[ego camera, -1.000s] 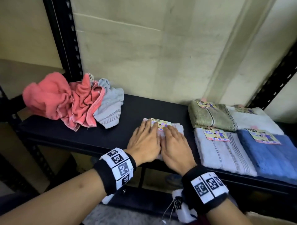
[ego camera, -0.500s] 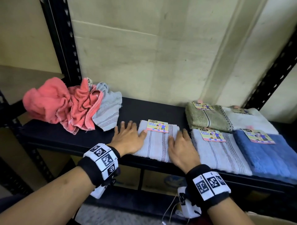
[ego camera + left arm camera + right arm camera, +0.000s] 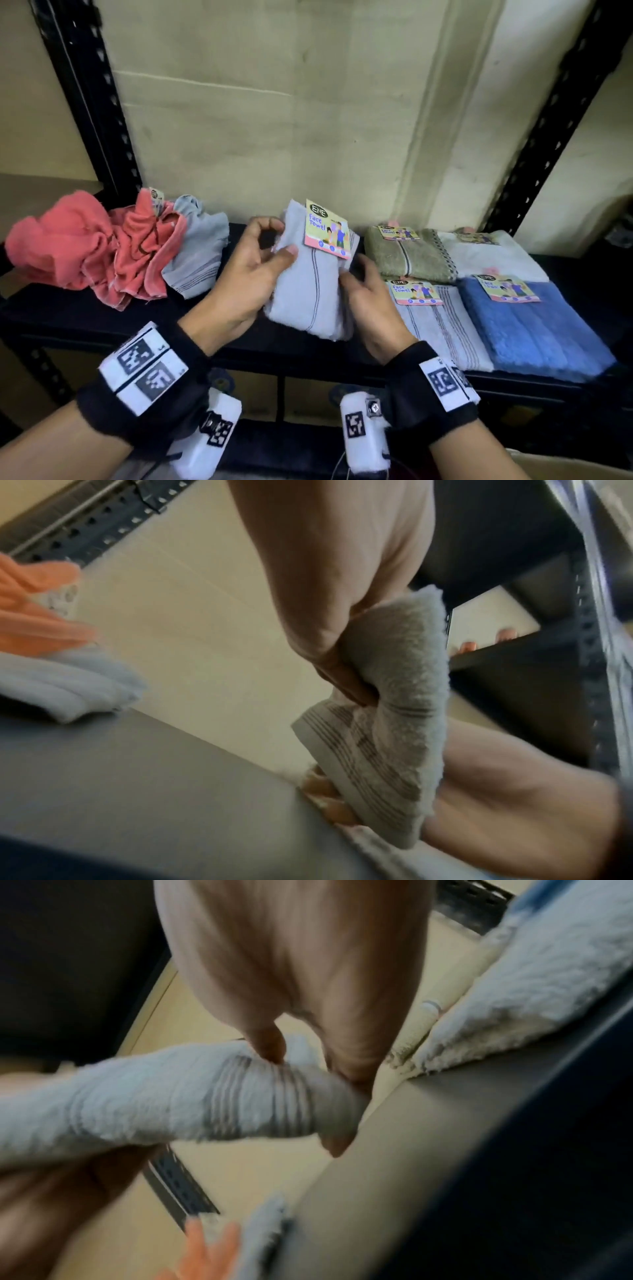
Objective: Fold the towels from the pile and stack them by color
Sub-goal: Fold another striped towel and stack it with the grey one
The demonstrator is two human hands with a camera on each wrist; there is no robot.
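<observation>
A folded light grey striped towel with a paper "Face Towel" tag is lifted off the black shelf, tilted up. My left hand grips its left edge, thumb on top; the left wrist view shows the fingers curled round the grey towel. My right hand holds its right edge, and in the right wrist view the fingers pinch the grey towel. An unfolded pile sits at the left: pink towels and a grey striped towel.
Folded towels lie at the right of the shelf: an olive one, a white one, a grey striped one and a blue one, each tagged. Black slotted uprights stand at both sides. A beige wall is behind.
Both hands were pressing flat on the grey towel lying on the shelf. Now they grip its two edges and have lifted it up off the shelf.
</observation>
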